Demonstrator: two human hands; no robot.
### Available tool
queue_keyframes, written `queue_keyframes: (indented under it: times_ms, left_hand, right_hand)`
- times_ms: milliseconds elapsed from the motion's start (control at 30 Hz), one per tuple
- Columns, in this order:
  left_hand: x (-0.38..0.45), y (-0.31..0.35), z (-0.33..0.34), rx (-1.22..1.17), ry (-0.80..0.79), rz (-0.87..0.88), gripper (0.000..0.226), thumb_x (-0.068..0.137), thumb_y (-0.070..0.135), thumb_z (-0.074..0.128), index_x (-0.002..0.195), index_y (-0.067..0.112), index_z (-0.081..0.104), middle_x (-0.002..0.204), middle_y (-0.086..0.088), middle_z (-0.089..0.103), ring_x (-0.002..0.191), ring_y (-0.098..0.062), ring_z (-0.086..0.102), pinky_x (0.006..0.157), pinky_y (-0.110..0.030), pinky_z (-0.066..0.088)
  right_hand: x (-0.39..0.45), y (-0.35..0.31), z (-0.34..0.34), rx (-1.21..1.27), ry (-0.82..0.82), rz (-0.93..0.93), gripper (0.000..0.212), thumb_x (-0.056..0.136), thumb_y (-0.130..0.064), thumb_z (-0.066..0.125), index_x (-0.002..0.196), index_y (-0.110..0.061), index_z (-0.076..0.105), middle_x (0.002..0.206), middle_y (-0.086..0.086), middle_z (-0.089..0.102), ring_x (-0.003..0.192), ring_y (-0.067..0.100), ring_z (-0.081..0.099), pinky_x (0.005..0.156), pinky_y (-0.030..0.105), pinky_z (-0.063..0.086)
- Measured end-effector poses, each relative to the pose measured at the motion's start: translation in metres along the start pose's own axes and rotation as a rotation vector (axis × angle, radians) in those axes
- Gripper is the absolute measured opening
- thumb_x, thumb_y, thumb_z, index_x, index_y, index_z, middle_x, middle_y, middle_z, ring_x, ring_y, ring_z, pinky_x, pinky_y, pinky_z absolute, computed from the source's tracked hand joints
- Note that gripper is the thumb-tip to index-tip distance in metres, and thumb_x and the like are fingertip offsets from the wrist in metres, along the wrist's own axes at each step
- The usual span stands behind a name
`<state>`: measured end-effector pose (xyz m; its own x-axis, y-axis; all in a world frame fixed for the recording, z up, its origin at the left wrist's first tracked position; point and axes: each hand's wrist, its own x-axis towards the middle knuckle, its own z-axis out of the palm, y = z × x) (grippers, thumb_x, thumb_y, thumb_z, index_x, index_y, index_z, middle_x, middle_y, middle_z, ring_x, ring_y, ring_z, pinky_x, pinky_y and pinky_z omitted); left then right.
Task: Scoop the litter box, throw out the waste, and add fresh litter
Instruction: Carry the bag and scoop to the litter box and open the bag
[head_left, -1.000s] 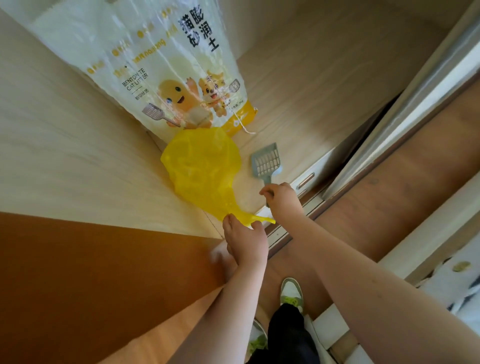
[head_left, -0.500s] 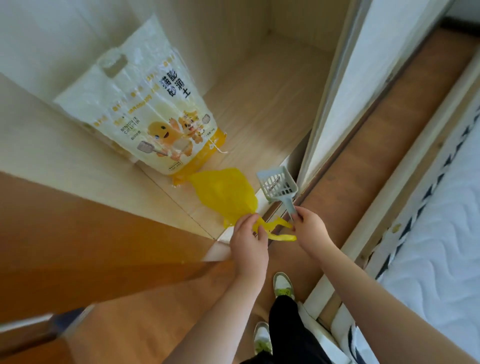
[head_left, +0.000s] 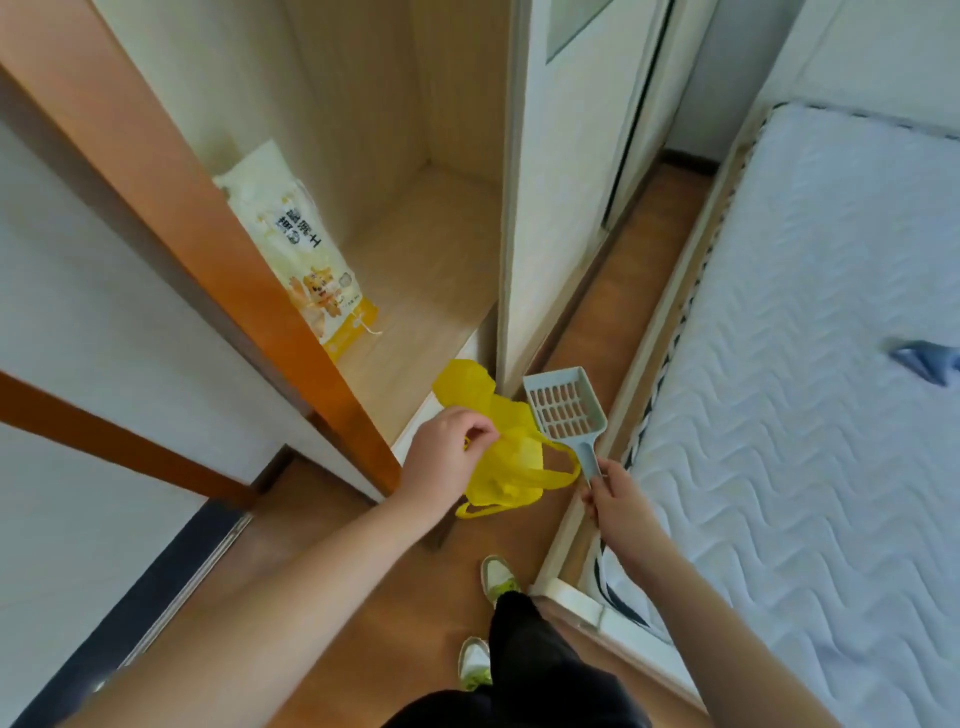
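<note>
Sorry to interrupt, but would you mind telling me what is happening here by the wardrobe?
A person stands between an open wardrobe and a bed, collecting cat-litter supplies. The left hand pinches a crumpled yellow plastic bag, and the right hand holds a pale blue litter scoop by its handle. Both are lifted clear of the wardrobe floor. A bag of cat litter stands inside the wardrobe, untouched. No litter box is in view.

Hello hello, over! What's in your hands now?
Left hand pinches yellow bag. Right hand holds scoop by handle. Litter bag in wardrobe. Nothing in the way.
</note>
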<state>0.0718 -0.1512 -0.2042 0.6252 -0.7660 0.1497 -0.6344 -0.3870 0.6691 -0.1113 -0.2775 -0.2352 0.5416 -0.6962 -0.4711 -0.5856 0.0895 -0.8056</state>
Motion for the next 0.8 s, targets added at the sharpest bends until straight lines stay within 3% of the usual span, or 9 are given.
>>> queue_keyframes:
  times_ms: [67, 167, 233, 333, 467, 600, 667, 800]
  left_hand:
    - [-0.003, 0.017, -0.004, 0.013, -0.021, 0.055, 0.003, 0.087, 0.018, 0.071, 0.084, 0.016, 0.07, 0.09, 0.004, 0.062, 0.078, -0.004, 0.052, 0.073, -0.023, 0.047]
    - [-0.005, 0.048, -0.007, 0.0, -0.022, 0.156, 0.007, 0.087, 0.017, 0.071, 0.083, 0.014, 0.066, 0.099, 0.002, 0.053, 0.081, -0.006, 0.048, 0.076, -0.017, 0.041]
    - [-0.008, 0.072, -0.007, -0.04, -0.025, 0.212, 0.008, 0.089, 0.017, 0.069, 0.084, 0.014, 0.063, 0.099, 0.004, 0.056, 0.077, -0.006, 0.051, 0.072, -0.016, 0.041]
    - [-0.019, 0.112, -0.004, -0.131, -0.091, 0.264, 0.008, 0.095, 0.021, 0.062, 0.093, 0.013, 0.061, 0.082, 0.011, 0.058, 0.067, -0.003, 0.054, 0.061, -0.011, 0.038]
    - [-0.04, 0.168, 0.005, -0.251, -0.204, 0.355, 0.009, 0.096, 0.021, 0.059, 0.096, 0.012, 0.059, 0.078, 0.005, 0.065, 0.07, -0.006, 0.063, 0.065, -0.022, 0.049]
    - [-0.07, 0.228, 0.017, -0.406, -0.34, 0.39, 0.005, 0.095, 0.015, 0.061, 0.094, 0.011, 0.058, 0.074, 0.005, 0.066, 0.06, -0.009, 0.065, 0.059, -0.019, 0.05]
    - [-0.088, 0.256, 0.03, -0.453, -0.402, 0.423, 0.004, 0.094, 0.013, 0.062, 0.094, 0.011, 0.058, 0.072, 0.005, 0.066, 0.058, -0.012, 0.064, 0.059, -0.021, 0.05]
    - [-0.129, 0.317, 0.059, -0.577, -0.561, 0.436, 0.005, 0.096, 0.008, 0.058, 0.092, 0.011, 0.056, 0.065, 0.0, 0.064, 0.054, -0.012, 0.059, 0.058, -0.022, 0.049]
  right_hand:
    - [-0.028, 0.012, -0.011, 0.061, 0.044, 0.034, 0.02, 0.103, -0.017, 0.035, 0.097, -0.018, 0.054, 0.072, 0.002, 0.051, 0.06, 0.014, 0.045, 0.06, 0.035, 0.039]
    - [-0.063, 0.029, -0.025, 0.114, 0.111, 0.057, 0.024, 0.102, -0.027, 0.041, 0.082, -0.02, 0.051, 0.064, -0.003, 0.048, 0.057, 0.014, 0.045, 0.062, 0.037, 0.039]
    - [-0.083, 0.037, -0.035, 0.18, 0.161, 0.081, 0.027, 0.1, -0.034, 0.045, 0.079, -0.017, 0.05, 0.06, -0.004, 0.044, 0.055, 0.012, 0.042, 0.059, 0.035, 0.036]
    - [-0.111, 0.047, -0.049, 0.233, 0.258, 0.106, 0.033, 0.096, -0.041, 0.051, 0.08, -0.013, 0.05, 0.06, 0.001, 0.041, 0.053, 0.015, 0.041, 0.057, 0.035, 0.035]
    - [-0.154, 0.067, -0.073, 0.215, 0.426, 0.116, 0.039, 0.091, -0.048, 0.057, 0.078, -0.011, 0.051, 0.064, 0.005, 0.044, 0.058, 0.018, 0.045, 0.058, 0.036, 0.038]
    - [-0.215, 0.094, -0.109, 0.208, 0.541, 0.114, 0.041, 0.086, -0.052, 0.062, 0.075, -0.014, 0.051, 0.059, -0.002, 0.045, 0.055, 0.014, 0.046, 0.055, 0.031, 0.037]
    - [-0.253, 0.116, -0.129, 0.239, 0.596, 0.124, 0.038, 0.083, -0.053, 0.065, 0.083, -0.016, 0.056, 0.063, -0.002, 0.052, 0.056, 0.013, 0.049, 0.054, 0.027, 0.038]
    - [-0.338, 0.166, -0.165, 0.308, 0.762, 0.168, 0.039, 0.081, -0.048, 0.07, 0.108, -0.024, 0.057, 0.086, -0.001, 0.064, 0.078, 0.008, 0.059, 0.06, 0.021, 0.041]
